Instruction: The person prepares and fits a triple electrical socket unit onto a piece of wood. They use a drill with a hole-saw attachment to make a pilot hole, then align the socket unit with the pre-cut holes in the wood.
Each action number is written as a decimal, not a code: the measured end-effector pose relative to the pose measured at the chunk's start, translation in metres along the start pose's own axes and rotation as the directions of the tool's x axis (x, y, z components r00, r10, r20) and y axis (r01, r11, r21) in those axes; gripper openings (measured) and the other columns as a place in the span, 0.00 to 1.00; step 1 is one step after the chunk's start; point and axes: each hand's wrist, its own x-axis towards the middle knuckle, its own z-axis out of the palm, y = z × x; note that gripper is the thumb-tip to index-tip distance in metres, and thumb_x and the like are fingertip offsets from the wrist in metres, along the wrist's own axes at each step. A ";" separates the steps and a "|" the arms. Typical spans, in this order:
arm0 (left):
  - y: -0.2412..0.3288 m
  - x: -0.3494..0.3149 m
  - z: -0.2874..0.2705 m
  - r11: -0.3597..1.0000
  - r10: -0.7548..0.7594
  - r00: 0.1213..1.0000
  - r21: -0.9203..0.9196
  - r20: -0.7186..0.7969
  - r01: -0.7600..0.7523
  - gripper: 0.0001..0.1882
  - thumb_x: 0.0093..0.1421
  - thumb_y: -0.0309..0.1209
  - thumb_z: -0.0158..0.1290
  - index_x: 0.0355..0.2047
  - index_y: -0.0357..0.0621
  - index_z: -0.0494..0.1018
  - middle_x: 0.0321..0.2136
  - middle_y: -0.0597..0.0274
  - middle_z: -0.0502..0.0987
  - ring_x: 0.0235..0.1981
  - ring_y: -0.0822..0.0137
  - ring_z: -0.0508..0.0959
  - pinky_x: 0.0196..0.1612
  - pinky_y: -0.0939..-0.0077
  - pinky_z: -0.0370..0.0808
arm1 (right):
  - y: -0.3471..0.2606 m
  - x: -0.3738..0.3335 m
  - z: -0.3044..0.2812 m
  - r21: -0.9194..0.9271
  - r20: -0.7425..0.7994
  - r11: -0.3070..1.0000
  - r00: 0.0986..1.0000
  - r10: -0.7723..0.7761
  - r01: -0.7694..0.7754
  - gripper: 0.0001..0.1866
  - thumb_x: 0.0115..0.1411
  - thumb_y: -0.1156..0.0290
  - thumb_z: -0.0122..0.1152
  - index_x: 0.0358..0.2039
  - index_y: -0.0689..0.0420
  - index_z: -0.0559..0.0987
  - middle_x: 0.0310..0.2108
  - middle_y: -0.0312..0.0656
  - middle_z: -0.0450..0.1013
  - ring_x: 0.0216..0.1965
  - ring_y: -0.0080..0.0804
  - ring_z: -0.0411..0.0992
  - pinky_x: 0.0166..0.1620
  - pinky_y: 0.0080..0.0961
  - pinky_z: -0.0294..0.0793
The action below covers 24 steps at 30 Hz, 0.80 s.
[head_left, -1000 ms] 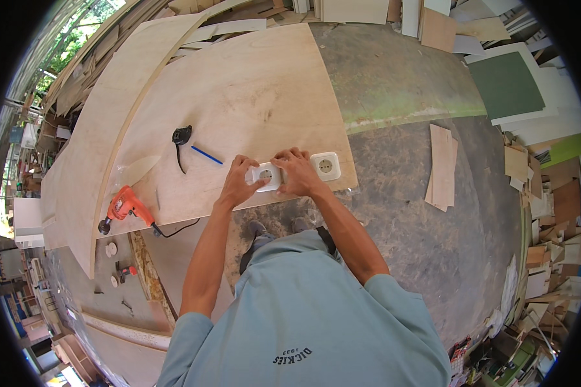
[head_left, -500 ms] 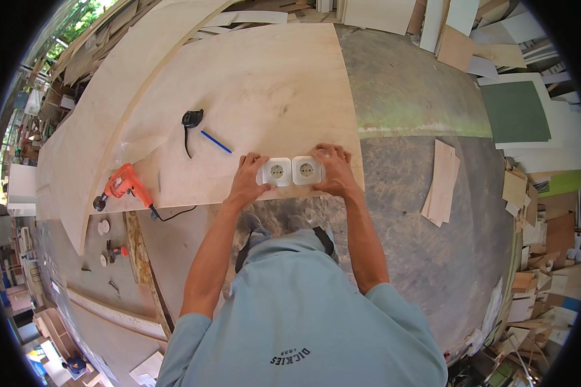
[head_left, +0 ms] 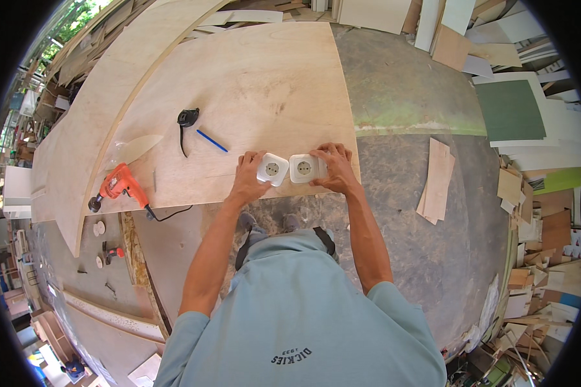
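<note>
Two white square wall sockets lie side by side near the front edge of a plywood sheet (head_left: pixel 239 71). My left hand (head_left: pixel 246 180) grips the left socket (head_left: pixel 273 169) by its outer side, thumb at the near corner and fingers at the far one. That socket is turned a little, and a narrow gap parts it from its neighbour. Around the outer side of the right socket (head_left: pixel 303 169) my right hand (head_left: pixel 336 169) is closed, fingers and thumb on its edges. Beyond my left hand are a blue pen (head_left: pixel 212 140) and a black tape measure (head_left: pixel 188 117) with its tape pulled out.
An orange corded drill (head_left: pixel 118 183) rests on the plywood at left, beside a curved board (head_left: pixel 110 103). Below it, a small red-and-black tool (head_left: pixel 115 252) lies on a lower surface. Wood strips (head_left: pixel 436 180) lie on the floor at right, near stacked offcuts (head_left: pixel 532 216).
The left socket has tilted clockwise and come slightly apart from the right one, which stays nearly straight. Both hands keep their grip. The whole view has shifted slightly.
</note>
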 end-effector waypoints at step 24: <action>0.032 -0.006 0.001 0.998 -0.050 0.996 0.033 0.073 0.048 0.43 0.44 0.26 0.73 0.63 0.45 0.71 0.60 0.59 0.68 0.65 0.52 0.62 0.63 0.52 0.62 | 0.002 0.004 -0.005 -0.039 0.068 0.999 0.998 -0.009 0.012 0.43 0.35 0.64 0.84 0.58 0.44 0.80 0.57 0.40 0.71 0.63 0.46 0.62 0.66 0.45 0.54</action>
